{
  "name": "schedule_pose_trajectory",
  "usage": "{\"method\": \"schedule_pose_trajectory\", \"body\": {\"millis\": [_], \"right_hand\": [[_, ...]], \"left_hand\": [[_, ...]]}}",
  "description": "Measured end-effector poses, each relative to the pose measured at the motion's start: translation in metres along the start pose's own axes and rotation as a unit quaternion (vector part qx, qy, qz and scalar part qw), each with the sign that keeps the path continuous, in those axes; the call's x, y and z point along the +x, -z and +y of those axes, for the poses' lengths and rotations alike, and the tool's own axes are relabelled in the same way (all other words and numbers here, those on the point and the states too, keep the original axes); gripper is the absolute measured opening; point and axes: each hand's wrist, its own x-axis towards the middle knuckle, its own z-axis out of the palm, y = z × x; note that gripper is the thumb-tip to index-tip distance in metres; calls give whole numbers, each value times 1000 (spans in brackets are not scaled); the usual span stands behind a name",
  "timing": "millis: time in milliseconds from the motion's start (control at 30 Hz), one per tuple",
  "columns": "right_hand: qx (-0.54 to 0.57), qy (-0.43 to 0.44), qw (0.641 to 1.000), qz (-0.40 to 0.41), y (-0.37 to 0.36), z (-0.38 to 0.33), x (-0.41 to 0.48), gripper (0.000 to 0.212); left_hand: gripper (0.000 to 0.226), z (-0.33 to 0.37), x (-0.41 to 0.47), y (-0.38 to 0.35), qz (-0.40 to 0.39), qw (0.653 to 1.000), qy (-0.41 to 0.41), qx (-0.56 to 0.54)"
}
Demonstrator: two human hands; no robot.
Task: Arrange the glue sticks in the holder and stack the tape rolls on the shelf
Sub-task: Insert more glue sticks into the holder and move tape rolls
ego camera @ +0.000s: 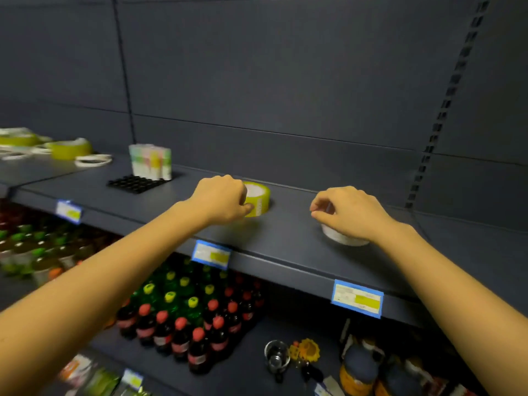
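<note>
A yellow tape roll (258,198) stands on the dark shelf (294,247), and my left hand (221,199) grips its left side. To the right, my right hand (347,214) rests over a small stack of white tape rolls (338,238), fingers pinched at its top. Further left, a black glue stick holder (134,183) lies flat with several pastel glue sticks (150,161) standing at its back edge. More yellow tape rolls (71,149) and white tape rolls (93,160) lie scattered at the far left of the shelf.
Blue price tags (357,299) hang along the shelf's front edge. Below, rows of red-capped and green bottles (183,318) fill the lower shelf, with a glass (276,356) and jars (360,370) to the right. A slotted upright (445,104) runs up the back wall at right.
</note>
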Motion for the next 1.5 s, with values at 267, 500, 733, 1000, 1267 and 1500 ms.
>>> {"method": "schedule_pose_trajectory", "body": {"millis": [267,500,733,1000,1267,1500], "right_hand": [[48,156,987,-6,-24,-118,40,19],[87,228,970,-23,-39,-239,83,18],[111,240,964,-32,-68,-364,140,18],[112,220,967,-60,-83,-472,198,20],[114,247,959,-80,-102,-542,262,21],[124,241,958,-92,-134,-591,354,20]], "left_hand": [[29,-107,-95,6,-6,988,156,0],[31,-215,-159,14,4,973,227,45],[31,-337,-196,17,-11,970,235,64],[31,-451,-215,16,0,968,241,75],[33,-527,-213,-19,-4,968,248,45],[33,-601,-170,-54,11,967,242,78]]}}
